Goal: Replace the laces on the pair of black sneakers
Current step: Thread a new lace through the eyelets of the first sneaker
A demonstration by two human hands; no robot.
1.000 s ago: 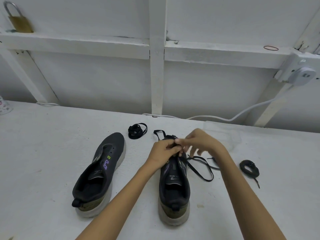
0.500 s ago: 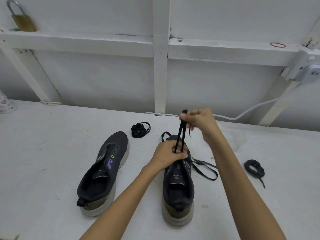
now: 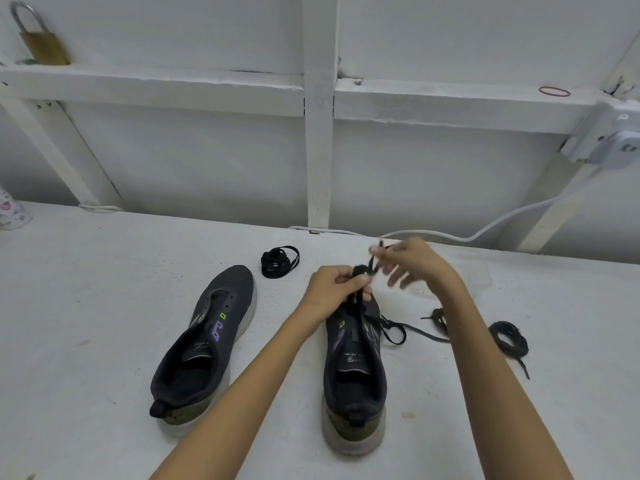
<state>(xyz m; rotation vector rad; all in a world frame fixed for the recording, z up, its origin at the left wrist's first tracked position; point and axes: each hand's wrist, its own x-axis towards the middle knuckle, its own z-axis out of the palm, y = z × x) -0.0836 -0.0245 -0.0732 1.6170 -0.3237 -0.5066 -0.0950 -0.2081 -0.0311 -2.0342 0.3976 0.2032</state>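
Two black sneakers stand on the white table. The left sneaker [image 3: 207, 344] has bare eyelets and no lace. On the right sneaker [image 3: 355, 372] a black lace [image 3: 393, 332] runs through the front eyelets and trails off to the right. My left hand [image 3: 334, 289] grips the lace strands over the shoe's toe end. My right hand [image 3: 410, 261], blurred, pinches the lace end just above and right of the left hand, its other fingers spread. A bundled black lace [image 3: 278, 261] lies behind the left sneaker. Another black lace bundle [image 3: 509, 341] lies to the right.
A white wall with beams [image 3: 318, 133] rises right behind the table. A white cable [image 3: 485, 233] runs along the table's back edge to a socket [image 3: 620, 147] at the right. A brass padlock [image 3: 43, 43] stands on the ledge at top left.
My right hand, which had pulled the lace up high, has come down and to the right with the lace end. My left hand stays on the right sneaker's front.
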